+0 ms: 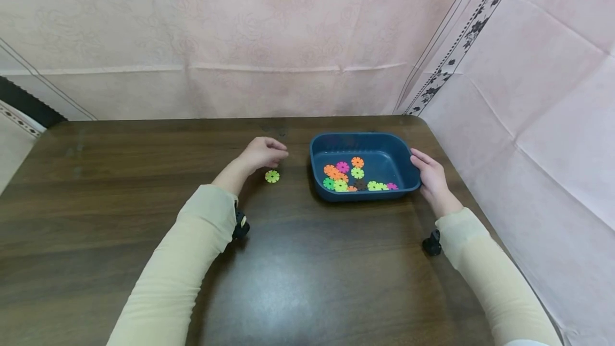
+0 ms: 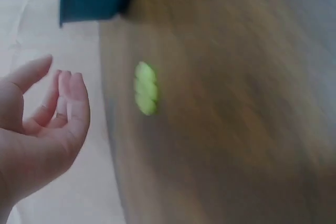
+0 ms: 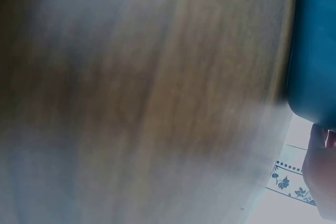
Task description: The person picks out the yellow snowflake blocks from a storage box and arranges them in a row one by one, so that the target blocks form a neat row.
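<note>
In the head view, the left hand (image 1: 261, 152) has a loosely curved grip with nothing in it, just beside a yellow-green disc (image 1: 272, 177) on the bench (image 1: 346, 250). The right hand (image 1: 431, 178) holds a blue bin (image 1: 384, 164) by its right end; coloured discs (image 1: 340, 185) lie inside, mostly along its near side. Pale cloth (image 1: 269, 31) hangs behind.

In the left wrist view, thumb and fingers stand apart; the single disc is blurred.

In the right wrist view, part of the right hand touches the bin's corner; its fingertips are hidden.
</note>
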A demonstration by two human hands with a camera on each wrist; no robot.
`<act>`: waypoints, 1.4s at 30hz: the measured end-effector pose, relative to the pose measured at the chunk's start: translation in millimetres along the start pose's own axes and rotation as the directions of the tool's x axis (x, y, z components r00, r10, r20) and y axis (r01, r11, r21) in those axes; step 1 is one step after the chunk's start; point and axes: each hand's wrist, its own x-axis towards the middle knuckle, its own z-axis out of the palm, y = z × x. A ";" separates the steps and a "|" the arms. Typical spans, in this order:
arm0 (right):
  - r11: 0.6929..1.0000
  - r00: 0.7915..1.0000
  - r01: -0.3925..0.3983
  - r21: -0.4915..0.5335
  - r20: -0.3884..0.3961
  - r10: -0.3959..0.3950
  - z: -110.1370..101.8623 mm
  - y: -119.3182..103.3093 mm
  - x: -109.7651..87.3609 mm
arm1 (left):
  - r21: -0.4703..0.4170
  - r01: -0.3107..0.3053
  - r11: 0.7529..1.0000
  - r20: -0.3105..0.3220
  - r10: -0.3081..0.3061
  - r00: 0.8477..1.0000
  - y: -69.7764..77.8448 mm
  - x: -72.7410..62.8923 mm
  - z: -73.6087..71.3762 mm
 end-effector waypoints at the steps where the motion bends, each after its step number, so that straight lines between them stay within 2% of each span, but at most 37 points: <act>1: 1.000 1.000 0.001 0.002 -0.001 -0.001 -0.8 -0.3 0.0 | -0.018 -0.021 1.000 0.011 0.022 1.000 5.9 1.5 3.0; 6: 1.000 1.000 0.015 -0.009 -0.013 -0.015 -2.8 -1.0 0.1 | -0.108 -0.082 0.991 0.052 0.088 0.995 38.2 7.4 21.1; 10: 0.998 0.999 0.024 -0.051 -0.025 -0.025 -3.5 -2.0 0.5 | -0.199 -0.094 0.975 0.115 0.119 0.986 62.0 9.6 36.0; 15: 0.998 0.999 0.029 -0.057 -0.029 -0.031 -1.5 -4.8 0.3 | -0.236 -0.106 0.966 0.181 0.151 0.972 76.9 15.8 55.1; 20: 0.997 0.999 0.037 -0.064 -0.011 -0.037 1.2 -7.7 -0.4 | -0.236 -0.080 0.968 0.228 0.135 0.964 78.7 23.8 73.5; 25: 0.997 0.999 0.037 -0.074 0.014 -0.036 3.2 -7.5 0.0 | -0.235 -0.009 0.972 0.294 0.080 0.953 75.9 27.0 89.0; 29: 0.997 1.000 0.021 -0.069 0.019 -0.020 2.8 -4.4 -1.1 | -0.205 0.023 0.979 0.317 0.044 0.947 71.3 27.7 99.0; 35: 0.997 1.000 0.014 -0.077 0.013 -0.013 0.3 0.5 -2.3 | -0.080 0.050 0.996 0.328 -0.021 0.944 64.2 29.3 108.6; 42: 0.997 1.000 0.014 -0.074 0.004 -0.014 -2.3 1.4 -1.0 | 0.048 0.062 0.997 0.311 -0.074 0.948 65.1 26.1 112.6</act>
